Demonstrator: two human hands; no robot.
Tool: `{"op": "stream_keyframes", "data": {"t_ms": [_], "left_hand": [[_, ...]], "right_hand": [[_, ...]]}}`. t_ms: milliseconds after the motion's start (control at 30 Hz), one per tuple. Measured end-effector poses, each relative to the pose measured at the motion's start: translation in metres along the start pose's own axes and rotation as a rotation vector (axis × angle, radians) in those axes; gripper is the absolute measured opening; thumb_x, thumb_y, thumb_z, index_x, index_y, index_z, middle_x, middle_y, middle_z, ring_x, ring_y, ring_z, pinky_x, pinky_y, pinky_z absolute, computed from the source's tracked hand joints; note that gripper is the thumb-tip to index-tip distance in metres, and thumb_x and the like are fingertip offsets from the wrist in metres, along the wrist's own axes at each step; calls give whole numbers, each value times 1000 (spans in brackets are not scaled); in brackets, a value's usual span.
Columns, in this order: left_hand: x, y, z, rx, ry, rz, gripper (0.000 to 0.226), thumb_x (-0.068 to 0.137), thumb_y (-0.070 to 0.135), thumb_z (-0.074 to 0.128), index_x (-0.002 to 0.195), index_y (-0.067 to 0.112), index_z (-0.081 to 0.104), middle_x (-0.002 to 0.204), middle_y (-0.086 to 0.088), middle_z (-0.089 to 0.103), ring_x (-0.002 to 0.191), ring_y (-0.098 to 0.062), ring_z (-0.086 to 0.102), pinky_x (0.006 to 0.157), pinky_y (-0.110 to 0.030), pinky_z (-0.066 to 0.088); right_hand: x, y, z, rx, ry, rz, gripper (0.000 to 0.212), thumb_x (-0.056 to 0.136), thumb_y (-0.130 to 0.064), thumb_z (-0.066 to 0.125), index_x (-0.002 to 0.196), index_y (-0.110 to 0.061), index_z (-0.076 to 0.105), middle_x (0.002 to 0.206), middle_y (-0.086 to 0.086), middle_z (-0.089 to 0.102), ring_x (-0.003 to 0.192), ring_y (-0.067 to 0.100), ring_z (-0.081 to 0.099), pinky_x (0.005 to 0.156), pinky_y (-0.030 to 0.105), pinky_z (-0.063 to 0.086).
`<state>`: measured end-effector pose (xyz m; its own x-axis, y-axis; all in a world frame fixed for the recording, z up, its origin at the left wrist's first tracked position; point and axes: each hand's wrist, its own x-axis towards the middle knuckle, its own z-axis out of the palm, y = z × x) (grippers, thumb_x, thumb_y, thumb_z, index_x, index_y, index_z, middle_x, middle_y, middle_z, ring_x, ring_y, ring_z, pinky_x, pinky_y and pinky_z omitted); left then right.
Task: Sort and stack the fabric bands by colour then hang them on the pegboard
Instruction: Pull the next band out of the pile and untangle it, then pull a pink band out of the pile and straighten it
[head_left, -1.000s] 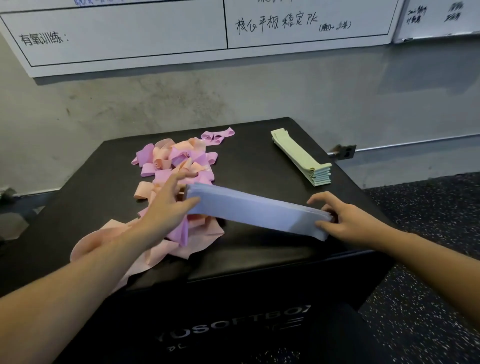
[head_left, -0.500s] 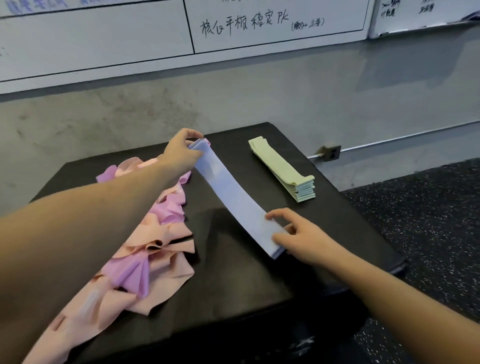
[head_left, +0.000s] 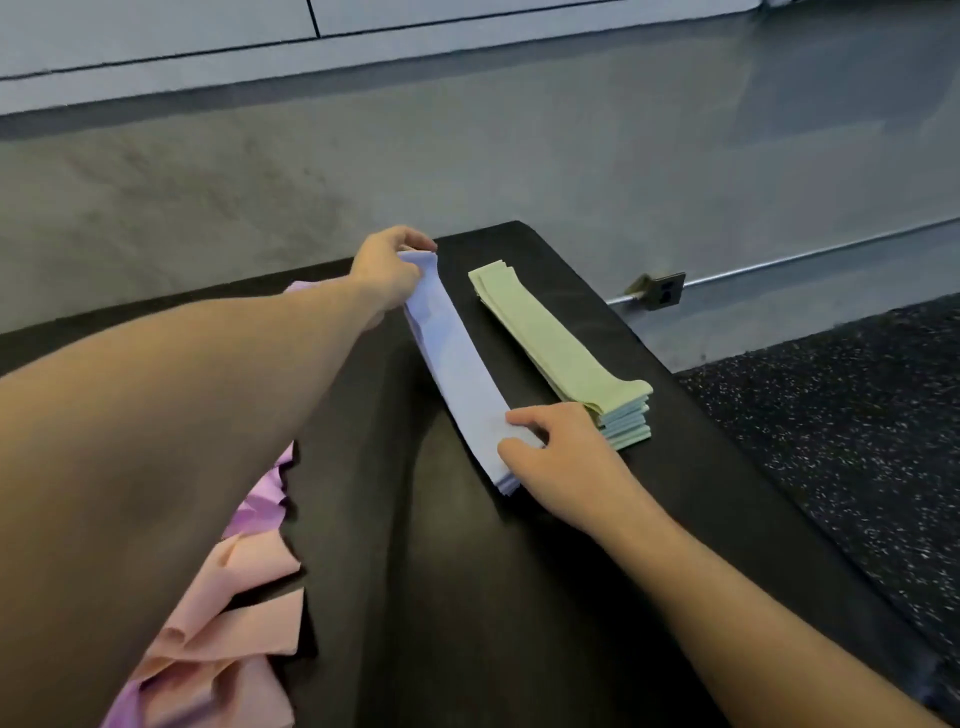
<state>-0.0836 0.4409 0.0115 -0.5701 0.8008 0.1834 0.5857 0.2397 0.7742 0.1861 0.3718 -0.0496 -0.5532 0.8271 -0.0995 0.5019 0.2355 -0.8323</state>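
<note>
A stack of pale blue bands (head_left: 457, 358) lies lengthwise on the black box top (head_left: 441, 571), just left of a neat stack of green bands (head_left: 556, 343). My left hand (head_left: 387, 270) grips the blue stack's far end. My right hand (head_left: 550, 447) holds its near end, thumb on top. A loose heap of pink bands (head_left: 239, 623) and purple bands (head_left: 262, 499) lies at the left, mostly hidden by my left forearm.
A grey concrete wall stands behind the box with a whiteboard (head_left: 156, 36) above. A metal bracket (head_left: 657, 291) and pipe run along the wall at the right. Speckled dark floor (head_left: 857, 415) lies right of the box.
Both hands have carried the blue stack from the box's front toward the right and laid it down beside the green stack. The view has tilted down and closer.
</note>
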Motion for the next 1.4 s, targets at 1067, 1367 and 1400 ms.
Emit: {"op": "stream_keyframes", "data": {"t_ms": [1067, 1367, 1400], "left_hand": [[-175, -65, -109, 118, -236, 58, 7, 93, 33, 64, 99, 37, 66, 107, 15, 68, 103, -6, 65, 101, -34, 51], [-293, -102, -184, 561, -478, 127, 65, 83, 78, 57, 141, 54, 43, 145, 28, 46, 131, -1, 47, 111, -33, 39], [-299, -111, -187, 624, -462, 151, 73, 80, 83, 52, 145, 52, 41, 150, 23, 45, 135, -4, 44, 113, -35, 38]], "right_hand": [[-66, -19, 28, -174, 189, -266, 34, 98, -34, 58, 129, -36, 44, 132, -18, 31, 80, 15, 62, 80, 43, 53], [-82, -50, 82, -179, -142, -440, 42, 94, -31, 64, 131, -43, 47, 127, -19, 45, 84, 3, 61, 87, 29, 53], [-83, -54, 89, -202, -189, -472, 42, 94, -33, 64, 132, -42, 48, 128, -21, 44, 90, 2, 61, 89, 27, 52]]}}
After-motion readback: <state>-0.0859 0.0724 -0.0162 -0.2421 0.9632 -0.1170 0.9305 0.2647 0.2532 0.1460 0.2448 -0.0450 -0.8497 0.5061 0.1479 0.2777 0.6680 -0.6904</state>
